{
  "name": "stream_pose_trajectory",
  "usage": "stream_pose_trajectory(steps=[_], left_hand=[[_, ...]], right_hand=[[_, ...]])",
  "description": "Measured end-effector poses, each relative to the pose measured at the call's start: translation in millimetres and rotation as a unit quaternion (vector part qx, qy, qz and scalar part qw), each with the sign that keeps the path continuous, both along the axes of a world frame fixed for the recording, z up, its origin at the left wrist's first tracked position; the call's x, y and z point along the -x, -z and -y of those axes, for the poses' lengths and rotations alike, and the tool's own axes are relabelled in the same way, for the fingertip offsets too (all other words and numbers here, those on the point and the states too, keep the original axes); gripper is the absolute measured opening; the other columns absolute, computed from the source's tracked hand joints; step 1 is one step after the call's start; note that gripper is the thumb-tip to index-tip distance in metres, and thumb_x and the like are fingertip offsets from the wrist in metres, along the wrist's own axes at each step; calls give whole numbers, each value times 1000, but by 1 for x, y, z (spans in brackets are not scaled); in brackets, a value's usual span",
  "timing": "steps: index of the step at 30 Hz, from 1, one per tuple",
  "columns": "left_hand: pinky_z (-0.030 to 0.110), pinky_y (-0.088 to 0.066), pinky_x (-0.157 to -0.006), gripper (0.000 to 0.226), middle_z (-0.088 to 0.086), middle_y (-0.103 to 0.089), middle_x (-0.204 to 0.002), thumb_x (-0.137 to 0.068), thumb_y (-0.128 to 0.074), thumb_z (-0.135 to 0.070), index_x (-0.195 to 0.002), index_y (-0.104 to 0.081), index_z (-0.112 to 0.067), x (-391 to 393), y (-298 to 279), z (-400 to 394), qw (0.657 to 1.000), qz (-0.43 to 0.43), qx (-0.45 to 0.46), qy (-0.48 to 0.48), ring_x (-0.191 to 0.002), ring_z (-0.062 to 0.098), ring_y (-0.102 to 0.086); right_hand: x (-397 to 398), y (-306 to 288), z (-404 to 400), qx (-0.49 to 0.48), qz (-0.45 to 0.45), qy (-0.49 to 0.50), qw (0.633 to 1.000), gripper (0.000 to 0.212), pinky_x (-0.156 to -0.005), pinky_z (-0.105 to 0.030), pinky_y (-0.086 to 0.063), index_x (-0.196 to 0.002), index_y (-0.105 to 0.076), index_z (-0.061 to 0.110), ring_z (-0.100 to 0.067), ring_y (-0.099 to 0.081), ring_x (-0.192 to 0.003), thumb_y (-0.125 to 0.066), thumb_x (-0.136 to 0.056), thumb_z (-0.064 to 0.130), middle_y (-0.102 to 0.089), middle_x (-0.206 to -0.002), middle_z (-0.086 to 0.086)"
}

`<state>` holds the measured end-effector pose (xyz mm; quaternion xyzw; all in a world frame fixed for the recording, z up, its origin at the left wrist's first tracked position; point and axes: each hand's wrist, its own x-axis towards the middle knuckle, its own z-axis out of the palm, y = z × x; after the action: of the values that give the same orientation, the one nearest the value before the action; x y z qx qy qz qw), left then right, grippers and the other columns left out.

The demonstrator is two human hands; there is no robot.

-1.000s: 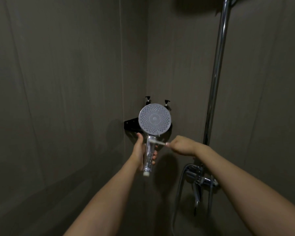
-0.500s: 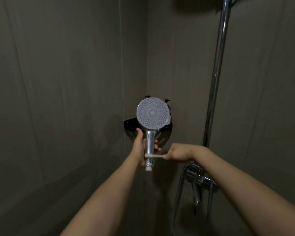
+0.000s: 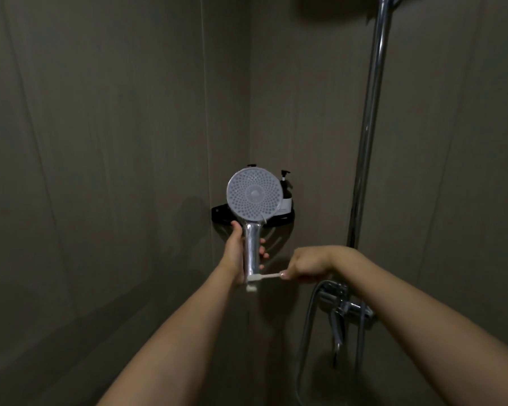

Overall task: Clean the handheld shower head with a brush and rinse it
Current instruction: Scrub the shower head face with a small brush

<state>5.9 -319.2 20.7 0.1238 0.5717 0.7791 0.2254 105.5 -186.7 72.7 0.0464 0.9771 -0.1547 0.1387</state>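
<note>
A round handheld shower head stood upright in a dim shower corner, its dotted spray face turned toward the viewer, probably so every part could be reached. The left hand wrapped its grip around the chrome handle, steadying it. The right hand held a closed grip on a small white brush, lying sideways with its bristle end touching the handle's lower end, apparently scrubbing there. Just behind the head, a black corner shelf carried a pump bottle. To the right ran a chrome riser pipe, with the mixer tap below; no water was visibly running.
</note>
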Motion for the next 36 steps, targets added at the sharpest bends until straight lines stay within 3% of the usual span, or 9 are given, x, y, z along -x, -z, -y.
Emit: stream_pose_trajectory(steps=[4, 9, 12, 16, 19, 22, 27, 33, 36], left_hand=[[22, -36, -48, 69, 2, -47, -49, -93, -15, -64, -74, -53, -9, 1, -6, -3, 1000, -2, 7, -20, -45, 14, -44], [22, -34, -47, 52, -1, -44, -49, -97, -24, -51, -74, -49, -12, 2, -11, -8, 999, 9, -26, -24, -43, 11, -42], [21, -35, -44, 51, -2, -45, -47, -97, -25, -50, -75, -49, -12, 4, -14, -7, 999, 8, -25, -26, -40, 10, -43], [20, -34, -44, 52, -2, -44, -47, -98, -23, -50, -73, -48, -12, 5, -15, -5, 999, 8, -25, -43, -39, 10, -42], [20, -32, -45, 55, -2, -44, -43, -96, -22, -53, -70, -46, -12, 3, -12, -9, 998, 25, -44, -39, -38, 10, -40], [18, -34, -42, 62, 0, -44, -45, -93, -21, -62, -70, -47, -10, 2, -8, -6, 997, 36, -62, -27, -38, 11, -41], [18, -36, -42, 63, 2, -44, -50, -93, -22, -62, -72, -48, -9, 1, -11, -5, 993, 32, -108, -32, -40, 11, -41], [21, -32, -46, 63, 0, -43, -45, -92, -19, -65, -70, -46, -12, 1, -11, -3, 997, 15, -69, -32, -41, 12, -39], [20, -32, -44, 63, 0, -42, -47, -90, -22, -67, -70, -45, -13, 3, -9, -3, 997, 14, -64, -38, -40, 11, -39]], right_hand=[[-4, -1, -11, -59, 18, 15, 998, 41, -52, -24, -34, -56, -51, 17, -13, -40, -50, -56, -91, 37, -47, -54, 1], [-4, 2, 5, -48, -26, -39, 998, 42, -58, -24, -35, -57, -48, 17, -14, -42, -59, -51, -94, 38, -46, -62, -1], [-5, -1, 2, -123, -32, -25, 992, 36, -74, -27, -41, -79, -64, 12, -23, -56, -84, -50, -93, 41, -60, -88, -9], [-8, -6, -9, -76, -35, -27, 996, 40, -57, -25, -33, -60, -52, 17, -15, -42, -61, -51, -93, 39, -45, -59, 1], [-1, -5, 3, -59, -77, -46, 994, 46, -58, -27, -31, -53, -44, 17, -13, -40, -57, -51, -93, 37, -42, -57, 2], [-5, -14, -4, -69, -83, -19, 994, 43, -59, -25, -33, -54, -42, 21, -15, -43, -63, -49, -95, 34, -44, -63, 1], [-1, -10, -4, -3, -101, -25, 995, 45, -54, -26, -29, -53, -42, 18, -13, -34, -52, -49, -95, 34, -40, -56, 0], [-3, -8, -5, -42, -41, -16, 998, 40, -54, -23, -31, -61, -50, 15, -13, -38, -53, -50, -94, 36, -44, -59, 0], [0, -7, -3, -77, -31, -23, 996, 34, -60, -27, -35, -77, -59, 11, -16, -44, -62, -50, -93, 39, -45, -63, 1]])
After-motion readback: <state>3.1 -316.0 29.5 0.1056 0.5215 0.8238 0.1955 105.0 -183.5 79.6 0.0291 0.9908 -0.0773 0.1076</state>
